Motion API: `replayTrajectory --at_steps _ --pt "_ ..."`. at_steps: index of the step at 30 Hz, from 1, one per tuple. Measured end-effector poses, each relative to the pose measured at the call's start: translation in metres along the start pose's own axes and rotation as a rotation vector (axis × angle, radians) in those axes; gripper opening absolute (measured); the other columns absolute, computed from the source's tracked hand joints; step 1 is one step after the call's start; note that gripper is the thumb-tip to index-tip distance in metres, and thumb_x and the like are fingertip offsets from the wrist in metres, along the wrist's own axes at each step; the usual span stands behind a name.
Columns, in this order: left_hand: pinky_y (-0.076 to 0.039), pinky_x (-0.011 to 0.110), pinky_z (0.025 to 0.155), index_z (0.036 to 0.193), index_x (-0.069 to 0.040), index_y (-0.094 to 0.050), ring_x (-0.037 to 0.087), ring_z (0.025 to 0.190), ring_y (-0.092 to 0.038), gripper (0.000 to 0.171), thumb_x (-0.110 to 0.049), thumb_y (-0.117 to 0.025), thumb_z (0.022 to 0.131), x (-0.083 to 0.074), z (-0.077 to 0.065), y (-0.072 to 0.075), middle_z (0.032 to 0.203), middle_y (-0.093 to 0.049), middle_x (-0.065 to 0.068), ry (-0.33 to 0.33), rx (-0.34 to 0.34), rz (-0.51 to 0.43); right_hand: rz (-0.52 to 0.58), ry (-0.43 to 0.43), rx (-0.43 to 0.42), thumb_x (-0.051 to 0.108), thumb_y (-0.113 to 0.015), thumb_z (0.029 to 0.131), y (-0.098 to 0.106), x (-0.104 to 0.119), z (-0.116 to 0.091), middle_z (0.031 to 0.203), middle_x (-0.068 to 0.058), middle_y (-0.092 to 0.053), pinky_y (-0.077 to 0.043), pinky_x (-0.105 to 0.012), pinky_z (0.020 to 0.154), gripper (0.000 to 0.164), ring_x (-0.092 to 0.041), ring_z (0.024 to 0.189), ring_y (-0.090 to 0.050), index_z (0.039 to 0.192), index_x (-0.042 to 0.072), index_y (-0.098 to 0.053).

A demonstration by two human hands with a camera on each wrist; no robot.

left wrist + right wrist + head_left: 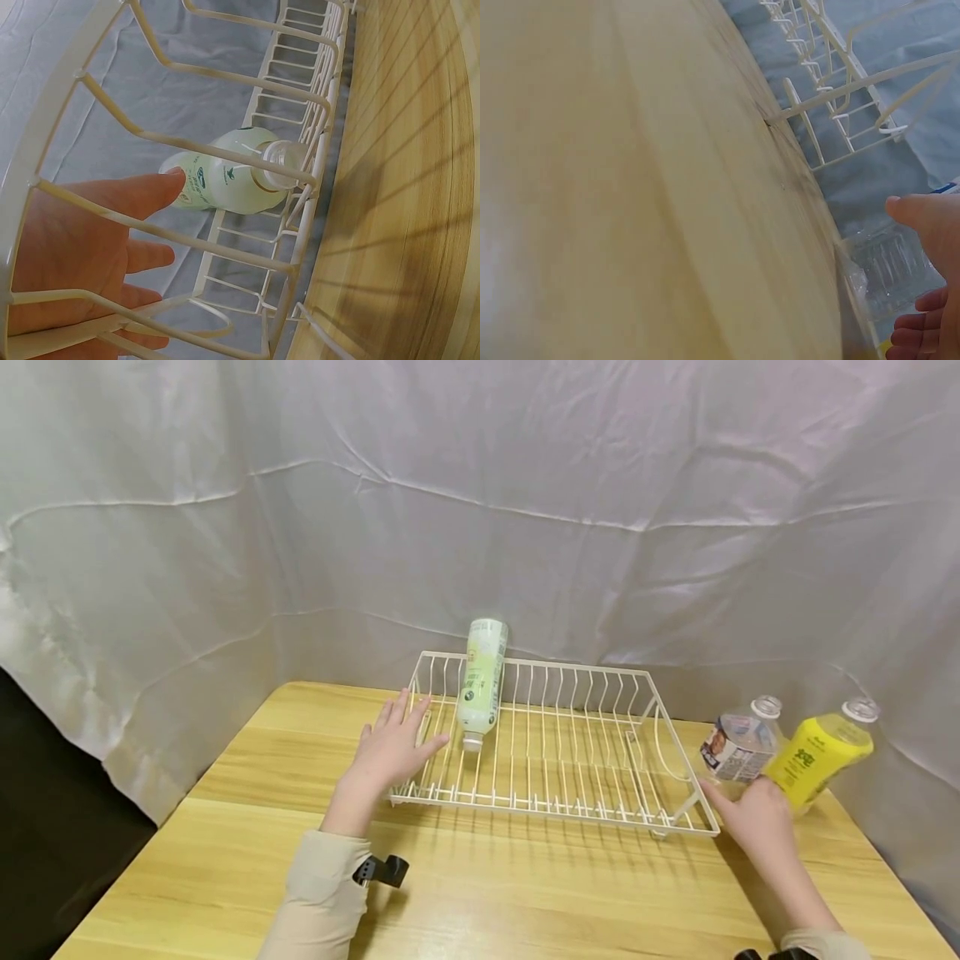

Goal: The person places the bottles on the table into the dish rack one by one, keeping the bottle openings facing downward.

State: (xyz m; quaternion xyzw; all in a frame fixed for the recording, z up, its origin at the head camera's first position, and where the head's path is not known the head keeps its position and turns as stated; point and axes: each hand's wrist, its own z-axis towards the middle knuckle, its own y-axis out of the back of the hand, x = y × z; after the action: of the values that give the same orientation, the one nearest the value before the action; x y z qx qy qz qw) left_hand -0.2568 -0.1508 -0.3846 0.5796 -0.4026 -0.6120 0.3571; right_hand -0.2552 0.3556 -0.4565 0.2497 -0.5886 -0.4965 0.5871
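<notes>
My left hand (390,747) is spread out over the left end of a white wire dish rack (558,810). In the left wrist view, its thumb (154,189) and straight fingers show behind the rack's wires; contact is unclear. A pale green bottle (483,672) lies tilted in the rack, cap toward me, just beyond that hand. By the rack's right end, my right hand (761,818) reaches toward a clear bottle with a printed label (742,747). Thumb and fingers are apart in the right wrist view, with the clear bottle (892,270) behind them. Whether they touch it is hard to tell.
A yellow-labelled bottle (817,760) leans beside the clear bottle at the right. The rack stands on a wooden table (480,893). Grey cloth (525,543) hangs behind and along the sides. A dark area (52,827) lies past the table's left edge.
</notes>
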Motion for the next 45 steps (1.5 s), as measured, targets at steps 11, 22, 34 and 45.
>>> replayTrajectory --at_steps 11,22,34,45 --pt "-0.007 0.070 0.116 0.157 -0.022 -0.016 0.043 0.151 -0.002 0.076 -0.060 -0.043 0.096 -0.001 0.000 0.001 0.165 0.004 0.009 0.004 -0.007 -0.008 0.099 -0.096 0.024 0.062 -0.058 0.087 -0.002 0.007 0.006 0.118 -0.050 -0.040 -0.041 -0.070 0.090 0.102 -0.062 0.107 -0.044 0.129 -0.025 -0.026" --pt "-0.008 0.069 0.116 0.157 -0.022 -0.017 0.043 0.150 -0.002 0.078 -0.061 -0.043 0.095 -0.002 -0.002 0.001 0.165 0.004 0.009 0.011 0.001 -0.019 0.168 -0.070 -0.046 0.055 -0.063 0.087 -0.006 0.011 0.007 0.120 -0.047 -0.041 -0.041 -0.069 0.091 0.096 -0.061 0.108 -0.045 0.133 -0.020 -0.024" --pt "-0.007 0.071 0.116 0.157 -0.022 -0.017 0.044 0.150 -0.002 0.077 -0.058 -0.046 0.096 -0.002 -0.002 0.003 0.165 0.004 0.010 0.008 -0.011 -0.027 0.150 0.111 -0.141 0.043 -0.072 0.084 0.007 0.027 0.000 0.125 -0.041 -0.042 -0.036 -0.070 0.092 0.090 -0.055 0.114 -0.040 0.137 -0.016 -0.030" --pt "-0.008 0.071 0.115 0.157 -0.021 -0.017 0.045 0.150 -0.003 0.078 -0.060 -0.044 0.096 -0.001 -0.002 0.001 0.165 0.004 0.010 0.001 -0.011 -0.021 0.069 0.272 -0.365 0.026 -0.081 0.070 0.036 0.052 -0.015 0.115 -0.035 -0.047 -0.034 -0.061 0.086 0.080 -0.050 0.104 -0.041 0.128 -0.011 -0.041"
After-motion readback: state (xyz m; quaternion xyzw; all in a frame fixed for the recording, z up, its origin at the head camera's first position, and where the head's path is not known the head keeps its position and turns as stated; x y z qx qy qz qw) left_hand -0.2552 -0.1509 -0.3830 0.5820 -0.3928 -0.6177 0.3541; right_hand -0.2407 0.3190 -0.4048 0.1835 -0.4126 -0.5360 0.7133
